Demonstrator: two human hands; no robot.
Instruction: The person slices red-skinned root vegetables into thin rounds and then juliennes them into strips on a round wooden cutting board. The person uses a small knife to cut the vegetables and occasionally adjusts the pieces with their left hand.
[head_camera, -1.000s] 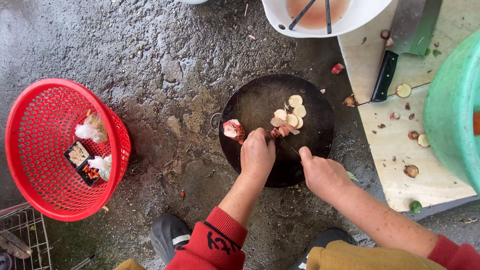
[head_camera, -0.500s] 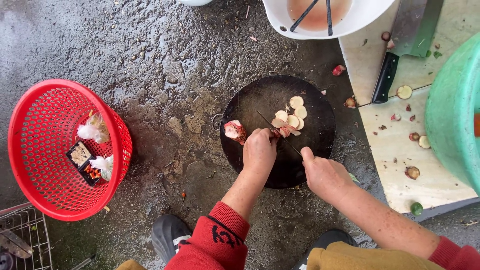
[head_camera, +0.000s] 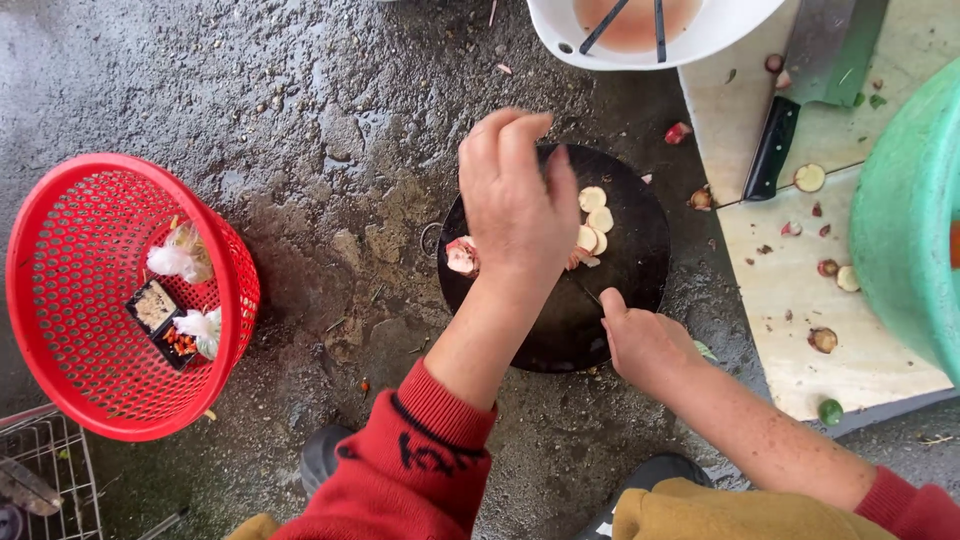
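Rough, wet concrete floor (head_camera: 300, 120) is lying under everything. A round black chopping board (head_camera: 640, 270) is sitting on it, carrying pale round slices (head_camera: 597, 218). The left hand (head_camera: 515, 200) is hovering above the board, fingers curled loosely together. The right hand (head_camera: 645, 340) is closing around a thin knife (head_camera: 583, 290) at the board's near edge. A red mesh basket (head_camera: 60, 300) is standing well apart, leaving bare floor between.

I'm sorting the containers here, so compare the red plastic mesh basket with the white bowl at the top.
The red plastic mesh basket has perforated walls and lies tipped on the wet ground at the left; the white bowl has solid walls and sits level at the top edge. The basket holds small packets and white bags; the bowl holds pinkish liquid and two dark sticks. Both are round and open-topped.
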